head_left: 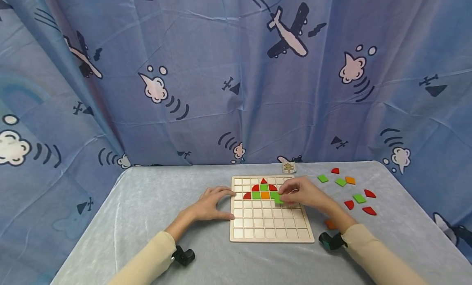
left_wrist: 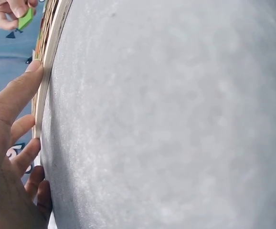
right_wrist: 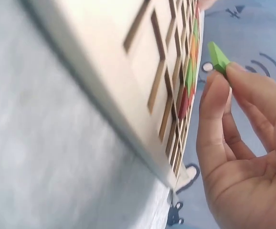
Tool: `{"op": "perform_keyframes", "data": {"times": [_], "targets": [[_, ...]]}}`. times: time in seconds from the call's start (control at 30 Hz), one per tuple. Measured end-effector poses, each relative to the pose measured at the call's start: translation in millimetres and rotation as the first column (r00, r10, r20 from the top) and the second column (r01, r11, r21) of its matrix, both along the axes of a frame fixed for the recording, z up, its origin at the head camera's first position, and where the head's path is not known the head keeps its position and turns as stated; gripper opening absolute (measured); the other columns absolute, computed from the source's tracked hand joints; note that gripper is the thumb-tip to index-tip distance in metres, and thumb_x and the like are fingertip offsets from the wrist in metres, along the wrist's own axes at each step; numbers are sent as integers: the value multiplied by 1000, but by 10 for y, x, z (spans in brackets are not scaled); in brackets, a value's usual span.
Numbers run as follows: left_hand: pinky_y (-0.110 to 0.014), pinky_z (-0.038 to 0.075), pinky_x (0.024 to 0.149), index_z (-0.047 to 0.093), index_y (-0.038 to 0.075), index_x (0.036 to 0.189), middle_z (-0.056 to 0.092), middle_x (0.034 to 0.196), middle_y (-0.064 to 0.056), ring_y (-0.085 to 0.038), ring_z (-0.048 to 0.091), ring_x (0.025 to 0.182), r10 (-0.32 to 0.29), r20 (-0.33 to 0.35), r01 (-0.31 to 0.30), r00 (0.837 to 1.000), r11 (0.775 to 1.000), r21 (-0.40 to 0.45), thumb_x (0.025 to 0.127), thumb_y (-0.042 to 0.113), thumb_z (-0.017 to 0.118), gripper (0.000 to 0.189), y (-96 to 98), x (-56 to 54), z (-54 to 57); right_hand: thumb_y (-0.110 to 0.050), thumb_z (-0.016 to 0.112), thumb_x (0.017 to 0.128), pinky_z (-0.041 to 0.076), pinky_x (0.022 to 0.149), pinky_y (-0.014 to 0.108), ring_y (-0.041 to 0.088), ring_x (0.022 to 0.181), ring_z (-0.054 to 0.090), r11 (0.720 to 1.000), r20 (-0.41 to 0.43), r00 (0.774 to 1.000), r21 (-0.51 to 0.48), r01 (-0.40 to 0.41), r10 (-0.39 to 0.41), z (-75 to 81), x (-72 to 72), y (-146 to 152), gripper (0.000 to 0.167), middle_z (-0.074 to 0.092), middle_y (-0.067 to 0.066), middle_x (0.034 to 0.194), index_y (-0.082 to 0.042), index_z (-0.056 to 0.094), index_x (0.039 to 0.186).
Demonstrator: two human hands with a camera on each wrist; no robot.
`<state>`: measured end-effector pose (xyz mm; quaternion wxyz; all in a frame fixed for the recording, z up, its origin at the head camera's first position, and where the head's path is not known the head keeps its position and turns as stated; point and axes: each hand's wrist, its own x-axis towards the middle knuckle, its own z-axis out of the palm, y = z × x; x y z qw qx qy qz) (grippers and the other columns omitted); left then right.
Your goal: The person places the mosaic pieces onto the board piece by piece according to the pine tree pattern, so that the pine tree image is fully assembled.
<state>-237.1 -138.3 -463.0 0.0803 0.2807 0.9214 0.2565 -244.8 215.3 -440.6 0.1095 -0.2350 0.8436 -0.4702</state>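
A wooden grid board lies flat on the cloth. My left hand touches its left edge with thumb and fingers spread apart; in the left wrist view the fingertips meet the board's rim. Over the board's right part, my right hand pinches a green square tile between thumb and finger, tilted and raised off the grid. Set in the upper cells are a red triangle, red rounded pieces, green squares and an orange square. The right hand hides some cells.
Loose tiles are scattered right of the board: several red rounded pieces, green squares and an orange one. Another orange tile lies partly under the right forearm. A small patterned card sits behind the board, near the curtain.
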Motion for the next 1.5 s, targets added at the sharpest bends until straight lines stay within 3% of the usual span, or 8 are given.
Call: {"op": "perform_keyframes", "data": {"times": [0.23, 0.57, 0.93, 1.3, 1.5], "targets": [[-60, 30, 111, 52, 30, 141, 42, 154, -1, -36, 36, 137, 0, 2, 0, 1000, 1000, 0, 79, 52, 78, 72, -2, 7, 3, -8, 74, 87, 54, 58, 28, 14, 61, 58, 999, -6, 999, -13, -47, 47, -35, -11, -195, 14, 69, 16, 82, 1, 70, 96], [-60, 30, 111, 52, 31, 142, 42, 154, 0, -35, 36, 137, 4, 1, -4, 1000, 1000, 0, 78, 53, 78, 72, -1, 5, -6, -3, 71, 88, 50, 56, 27, 15, 59, 54, 995, -27, 995, 25, -97, 98, -52, -11, -375, 8, 67, 21, 78, 3, 70, 94], [-58, 32, 110, 52, 30, 142, 43, 153, 1, -33, 37, 136, 8, -2, -8, 1000, 1000, -1, 79, 53, 78, 72, 0, 0, -7, -3, 71, 87, 50, 55, 31, 18, 59, 56, 997, -1, 999, 66, -44, 44, -56, -24, -423, 6, 66, 16, 73, 0, 71, 92], [-59, 32, 110, 52, 30, 141, 43, 153, 1, -33, 37, 136, 8, -3, -8, 1000, 1000, -4, 79, 53, 78, 72, 3, 0, -3, -2, 73, 84, 47, 54, 26, 16, 60, 55, 996, -9, 998, 70, -59, 60, 13, 2, -426, 9, 67, 19, 74, 2, 72, 92], [-59, 32, 110, 52, 30, 141, 42, 154, 1, -34, 37, 135, 8, 4, -8, 1000, 1000, -2, 79, 53, 78, 71, 2, 5, 5, -2, 74, 84, 52, 56, 30, 17, 61, 59, 996, -17, 997, 59, -69, 71, 25, 3, -398, 10, 69, 20, 77, 3, 72, 92]]}}
